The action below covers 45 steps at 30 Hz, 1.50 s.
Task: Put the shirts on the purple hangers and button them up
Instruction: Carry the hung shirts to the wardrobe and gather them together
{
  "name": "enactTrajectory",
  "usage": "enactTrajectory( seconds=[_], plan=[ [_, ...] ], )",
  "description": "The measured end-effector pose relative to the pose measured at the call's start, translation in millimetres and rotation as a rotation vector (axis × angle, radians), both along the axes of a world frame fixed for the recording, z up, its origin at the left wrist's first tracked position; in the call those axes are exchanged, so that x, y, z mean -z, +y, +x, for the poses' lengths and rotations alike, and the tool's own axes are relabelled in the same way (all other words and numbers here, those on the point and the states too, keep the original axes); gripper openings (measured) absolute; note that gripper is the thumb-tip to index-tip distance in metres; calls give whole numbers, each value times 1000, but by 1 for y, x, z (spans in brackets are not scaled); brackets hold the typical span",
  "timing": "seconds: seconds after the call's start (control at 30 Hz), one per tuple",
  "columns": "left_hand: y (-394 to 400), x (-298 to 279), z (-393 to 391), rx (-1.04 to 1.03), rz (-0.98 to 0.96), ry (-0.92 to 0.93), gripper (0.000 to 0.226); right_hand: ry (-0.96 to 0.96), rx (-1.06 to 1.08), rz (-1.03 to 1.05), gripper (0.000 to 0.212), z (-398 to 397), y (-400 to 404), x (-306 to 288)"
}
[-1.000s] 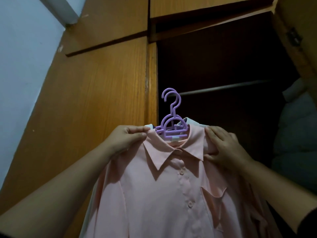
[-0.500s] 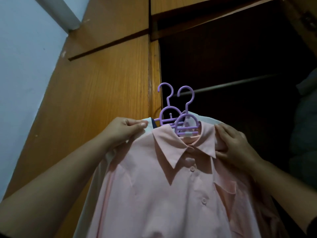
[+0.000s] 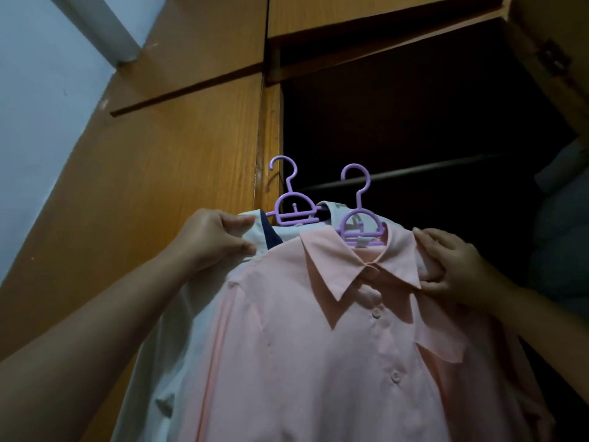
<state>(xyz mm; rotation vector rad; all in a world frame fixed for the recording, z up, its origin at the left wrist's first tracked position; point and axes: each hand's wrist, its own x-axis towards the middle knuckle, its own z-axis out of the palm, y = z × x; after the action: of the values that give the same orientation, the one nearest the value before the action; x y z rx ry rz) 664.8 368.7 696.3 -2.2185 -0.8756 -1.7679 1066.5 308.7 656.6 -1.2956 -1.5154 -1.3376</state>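
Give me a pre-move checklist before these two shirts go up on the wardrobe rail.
1. Pink shirt seated on its purple hanger: ok.
2. Pink shirt buttoned at the front: ok for the visible buttons; lower ones out of view.
3. White shirt on the second purple hanger: ok; its buttons are hidden, cannot tell.
4. Left hand grips the white shirt's shoulder: ok.
5. Right hand holds the pink shirt's shoulder: ok.
6. Both hooks over the rail: not ok, both sit below it.

Wardrobe rail (image 3: 398,174) bare in view; shirts held below it.
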Motion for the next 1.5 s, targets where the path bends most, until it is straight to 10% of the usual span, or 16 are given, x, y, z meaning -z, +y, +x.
enactTrajectory(
  seconds=[1.13,1.5],
  plan=[
    [-38,-26,-33,-374,92,17,59,184,714,-171,99,-23,-129,-78],
    [-47,-23,-19,-436,100,18,59,111,927,41,66,-70,-113,-88]
  ],
)
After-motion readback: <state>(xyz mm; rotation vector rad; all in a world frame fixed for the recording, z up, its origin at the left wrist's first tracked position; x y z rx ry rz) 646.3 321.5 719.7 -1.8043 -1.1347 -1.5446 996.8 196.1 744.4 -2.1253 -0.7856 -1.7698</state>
